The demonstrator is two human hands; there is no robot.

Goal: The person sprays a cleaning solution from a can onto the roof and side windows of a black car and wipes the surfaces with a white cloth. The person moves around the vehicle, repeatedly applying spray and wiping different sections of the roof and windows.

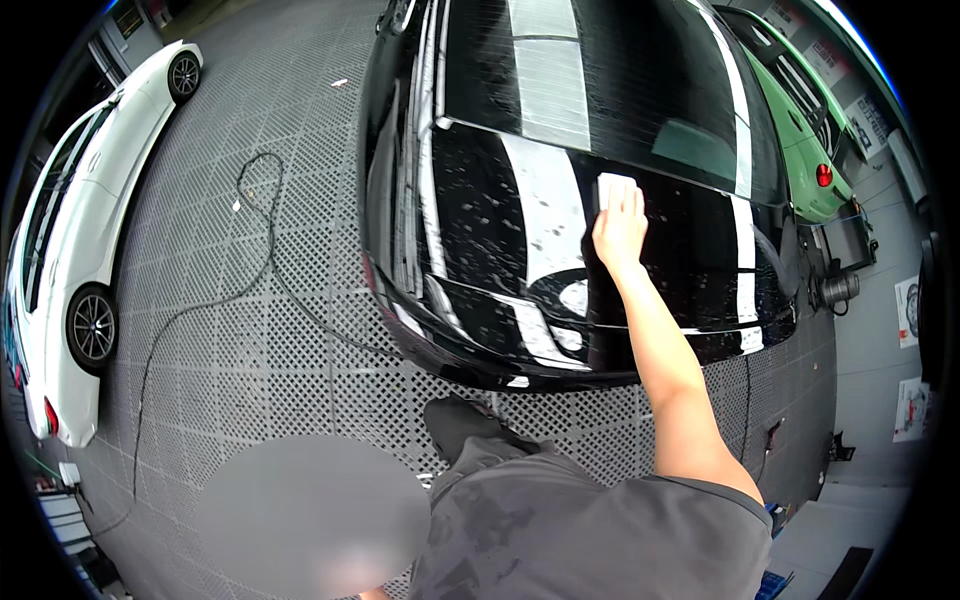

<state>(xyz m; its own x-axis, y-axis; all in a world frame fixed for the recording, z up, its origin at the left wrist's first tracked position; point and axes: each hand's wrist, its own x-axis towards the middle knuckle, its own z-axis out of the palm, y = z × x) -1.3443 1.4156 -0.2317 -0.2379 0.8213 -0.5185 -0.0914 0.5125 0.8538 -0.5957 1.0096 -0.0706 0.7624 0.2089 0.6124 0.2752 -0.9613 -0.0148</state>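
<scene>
My right hand (621, 228) is stretched forward over the rear of a glossy black car (680, 230). It presses a small white pad (606, 186) flat on the boot lid, just below the rear window (640, 80). Whether the pad is a sponge or a folded cloth cannot be made out. White reflections and scattered wet-looking spots lie across the lid, mostly left of the hand. A grey blurred patch covers the lower left, and a pinkish smear there may be my left hand (350, 572); its fingers are hidden.
A white car (120, 190) is parked at the left, and a green car (800, 120) stands at the far right. A dark hose (272, 230) snakes over the grey grated floor (320, 150). Posters (910, 310) hang on the right wall, near a black cylindrical device (838, 290).
</scene>
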